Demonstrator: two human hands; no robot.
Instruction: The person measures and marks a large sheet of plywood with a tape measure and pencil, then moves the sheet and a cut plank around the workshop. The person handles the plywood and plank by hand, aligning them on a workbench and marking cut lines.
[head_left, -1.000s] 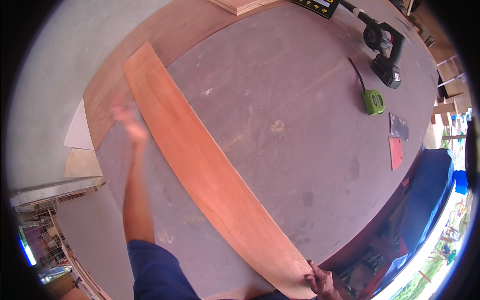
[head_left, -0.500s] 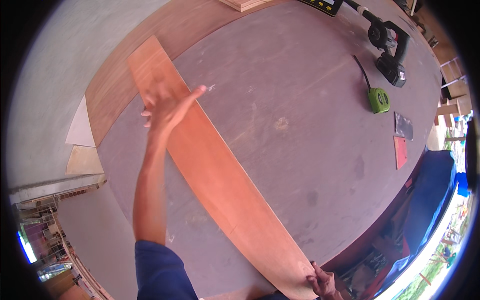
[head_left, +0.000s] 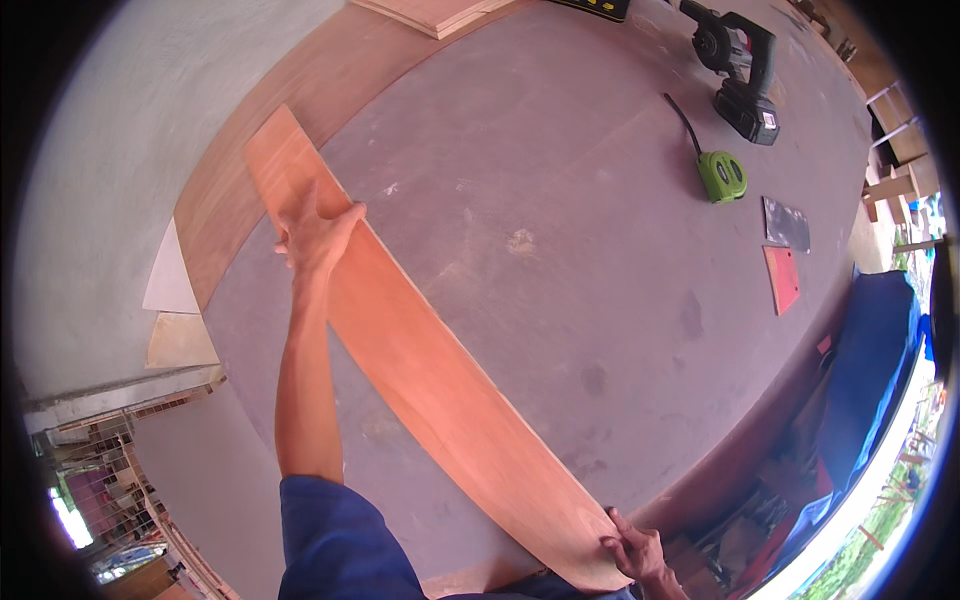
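A long, thin wooden board [head_left: 410, 345] runs diagonally over the grey-purple work surface, from the far left to the near right. Across its far part lies my left hand [head_left: 318, 240], the thumb at the right edge and some fingers curled at the left edge, gripping its width. One finger points along the board's face. At the near end, my right hand [head_left: 637, 552] holds the board by its right corner, with part of the fingers hidden.
Toward the far right lie a black cordless power tool [head_left: 745, 80], a green tape measure [head_left: 722, 177], a dark flat piece [head_left: 787, 224] and a red flat piece [head_left: 782, 279]. Other wooden panels [head_left: 440, 15] rest at the far edge. Blue sheeting [head_left: 870, 355] hangs at the right.
My left hand has settled from a blurred, spread pose into a grip across the board. The board's far end now sits slightly lower in view, and the whole view has shifted somewhat.
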